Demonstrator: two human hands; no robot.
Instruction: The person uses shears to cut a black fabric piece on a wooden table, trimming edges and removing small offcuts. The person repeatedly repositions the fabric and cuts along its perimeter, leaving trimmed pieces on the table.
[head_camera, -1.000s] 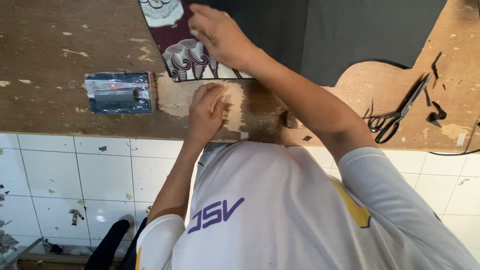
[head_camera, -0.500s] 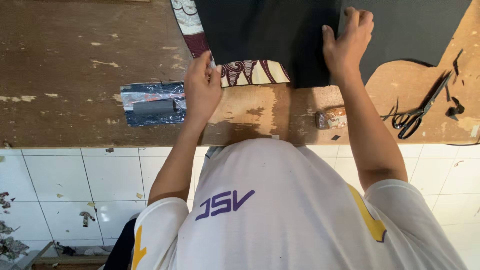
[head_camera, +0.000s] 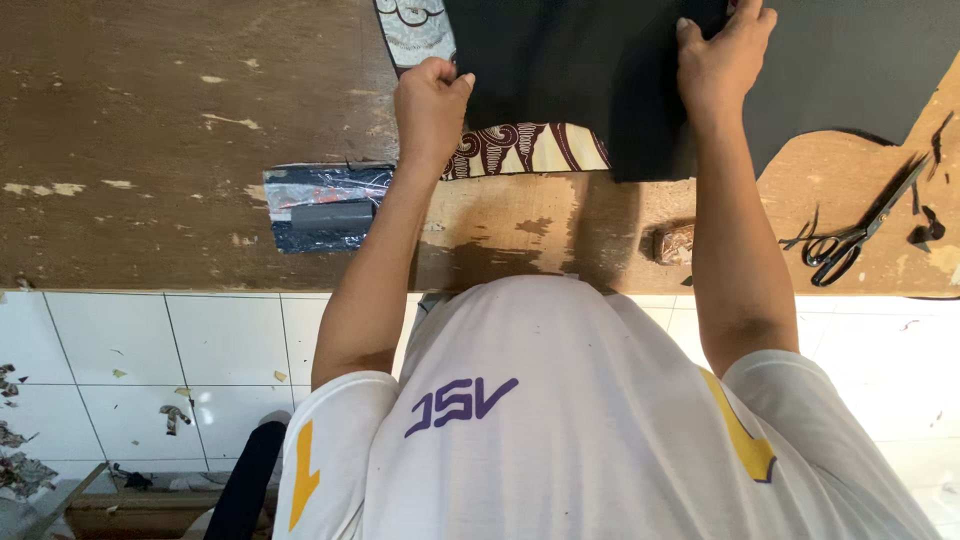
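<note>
A large black fabric sheet (head_camera: 600, 70) lies over a brown and white patterned cloth piece (head_camera: 525, 150) on the worn wooden table (head_camera: 150, 120). My left hand (head_camera: 430, 100) grips the black sheet's left edge in a closed fist. My right hand (head_camera: 722, 55) pinches a fold of the same black sheet farther right. Only the patterned cloth's lower end and a strip at the top left show from under the black sheet.
Black-handled scissors (head_camera: 850, 235) lie at the right on a lighter wooden board, with black offcuts (head_camera: 925, 225) around them. A small plastic packet (head_camera: 320, 205) sits left of my left arm. A small brown lump (head_camera: 672, 243) rests near the table's front edge. White tiled floor with scraps below.
The black sheet has been drawn over the patterned cloth, covering more of it. My right hand moved from the patterned cloth to the black sheet; my left hand rose from the table to its edge.
</note>
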